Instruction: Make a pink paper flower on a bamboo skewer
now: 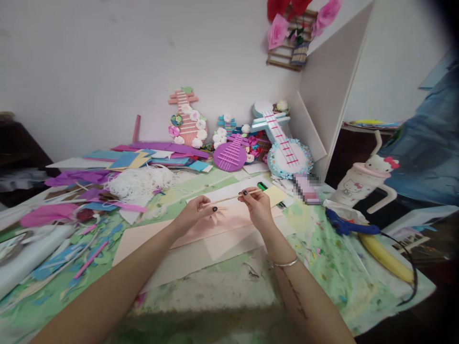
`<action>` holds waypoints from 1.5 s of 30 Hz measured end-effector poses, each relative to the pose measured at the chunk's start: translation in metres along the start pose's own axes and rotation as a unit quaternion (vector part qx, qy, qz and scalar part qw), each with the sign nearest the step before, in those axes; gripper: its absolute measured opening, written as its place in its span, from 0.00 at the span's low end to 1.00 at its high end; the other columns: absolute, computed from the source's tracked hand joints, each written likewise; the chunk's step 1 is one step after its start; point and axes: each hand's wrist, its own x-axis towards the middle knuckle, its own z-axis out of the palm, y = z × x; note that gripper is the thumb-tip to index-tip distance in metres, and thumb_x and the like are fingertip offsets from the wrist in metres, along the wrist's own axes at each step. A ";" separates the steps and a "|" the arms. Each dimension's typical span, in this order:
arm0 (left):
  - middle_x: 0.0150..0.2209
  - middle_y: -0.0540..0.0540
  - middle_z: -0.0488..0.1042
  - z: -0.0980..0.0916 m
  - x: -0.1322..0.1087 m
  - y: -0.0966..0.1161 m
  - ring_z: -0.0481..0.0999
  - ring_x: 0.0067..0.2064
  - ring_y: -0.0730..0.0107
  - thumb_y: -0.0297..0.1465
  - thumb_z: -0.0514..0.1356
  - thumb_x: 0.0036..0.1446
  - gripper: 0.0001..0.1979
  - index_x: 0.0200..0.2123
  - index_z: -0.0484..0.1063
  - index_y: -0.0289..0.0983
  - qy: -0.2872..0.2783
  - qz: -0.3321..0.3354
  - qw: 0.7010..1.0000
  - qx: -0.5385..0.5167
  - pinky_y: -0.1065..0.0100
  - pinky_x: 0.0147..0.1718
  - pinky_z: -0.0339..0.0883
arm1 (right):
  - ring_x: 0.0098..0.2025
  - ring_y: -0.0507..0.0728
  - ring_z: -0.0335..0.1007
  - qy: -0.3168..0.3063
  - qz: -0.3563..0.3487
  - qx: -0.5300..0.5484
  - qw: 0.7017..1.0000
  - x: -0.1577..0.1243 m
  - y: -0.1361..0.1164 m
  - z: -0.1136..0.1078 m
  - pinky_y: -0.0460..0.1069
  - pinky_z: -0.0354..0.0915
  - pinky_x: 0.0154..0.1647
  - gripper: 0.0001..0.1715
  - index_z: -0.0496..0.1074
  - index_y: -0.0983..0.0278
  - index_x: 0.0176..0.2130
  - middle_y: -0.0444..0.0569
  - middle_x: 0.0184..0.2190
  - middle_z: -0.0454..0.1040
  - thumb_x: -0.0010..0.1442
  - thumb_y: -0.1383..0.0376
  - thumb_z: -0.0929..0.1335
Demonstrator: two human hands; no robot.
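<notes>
Both of my hands hold one thin wooden stick (229,197) level above the table. My left hand (196,210) pinches its left end and my right hand (255,204) pinches its right end. Under the hands lie pale pink and white foam sheets (215,234). A silver bangle (285,263) sits on my right wrist. A yellow sheet (275,195) and a green marker (262,186) lie just beyond my right hand.
Craft lutes stand along the wall: a pink one (186,119), a purple one (230,154), a light-blue one (283,143). White string pile (141,182) and coloured foam scraps (118,160) at left. Blue glue gun (344,224), banana (385,255), cartoon cup (362,179) at right.
</notes>
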 end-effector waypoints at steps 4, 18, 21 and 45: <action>0.34 0.45 0.77 0.001 0.000 -0.001 0.75 0.34 0.66 0.39 0.68 0.41 0.23 0.35 0.61 0.37 -0.018 -0.017 0.998 -0.060 0.69 0.32 0.63 | 0.25 0.50 0.71 -0.007 0.017 -0.010 1.000 -0.002 0.000 0.002 0.47 0.68 0.31 0.15 0.71 0.65 0.27 0.44 0.24 0.75 0.40 0.61 0.76; 0.28 0.43 0.77 0.000 -0.002 -0.006 0.70 0.20 0.75 0.41 0.64 0.46 0.16 0.30 0.74 0.31 -0.043 -0.029 0.999 -0.012 0.76 0.15 0.54 | 0.26 0.50 0.72 -0.020 0.033 0.000 0.999 0.000 -0.001 0.002 0.46 0.69 0.31 0.15 0.72 0.66 0.28 0.46 0.27 0.76 0.43 0.59 0.75; 0.27 0.44 0.76 0.000 0.000 -0.007 0.69 0.20 0.76 0.40 0.65 0.44 0.16 0.29 0.73 0.32 -0.027 -0.043 0.998 -0.032 0.76 0.14 0.54 | 0.24 0.48 0.71 0.033 0.014 0.028 0.999 0.007 -0.006 -0.008 0.45 0.69 0.30 0.13 0.71 0.66 0.26 0.45 0.26 0.75 0.43 0.61 0.75; 0.29 0.46 0.73 0.016 -0.002 -0.007 0.73 0.32 0.68 0.23 0.56 0.38 0.11 0.30 0.71 0.32 0.058 -0.057 0.960 -0.269 0.69 0.31 0.66 | 0.34 0.52 0.65 -0.256 -0.234 -0.472 0.810 -0.021 0.017 0.016 0.46 0.61 0.35 0.06 0.72 0.64 0.33 0.47 0.30 0.69 0.55 0.72 0.65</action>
